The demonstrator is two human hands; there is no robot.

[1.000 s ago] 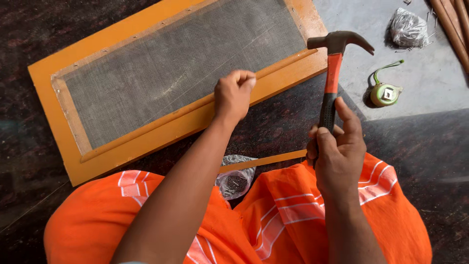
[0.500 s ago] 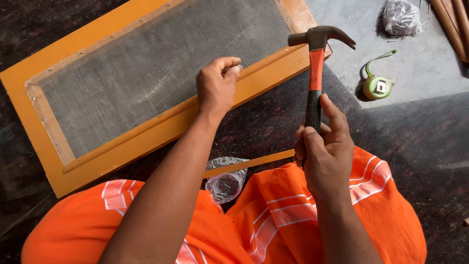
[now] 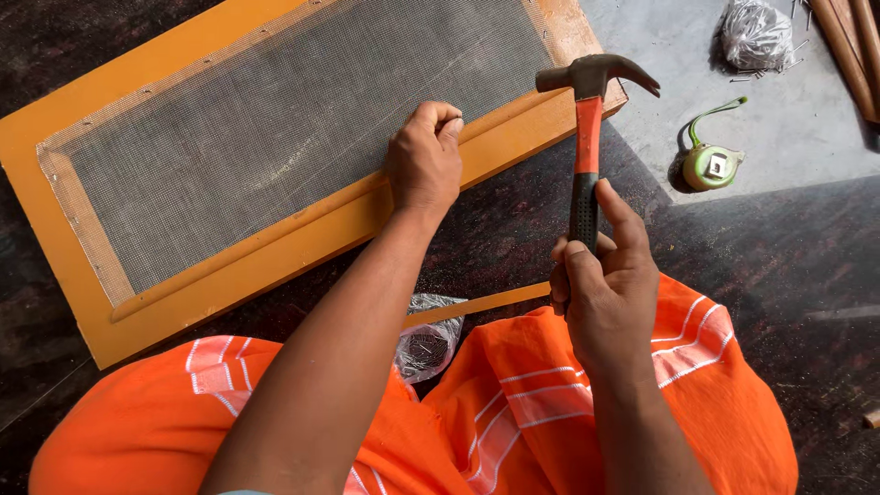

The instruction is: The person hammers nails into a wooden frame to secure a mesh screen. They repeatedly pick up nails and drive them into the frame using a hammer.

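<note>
Hammer [image 3: 587,137] stands upright in my right hand [image 3: 605,284], fingers wrapped round the black end of its handle, head raised over the near right corner of the frame [image 3: 275,252]. My left hand [image 3: 423,165] rests curled on the frame's lower batten, fingertips pinched together (I cannot tell on what). Grey mesh [image 3: 275,137] fills the frame. A loose strip [image 3: 477,302] and a nail bag [image 3: 426,344] lie by my lap; a tape measure [image 3: 710,165] sits to the right.

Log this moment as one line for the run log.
left hand pinched at batten on orange mesh frame | right hand holds hammer raised
</note>
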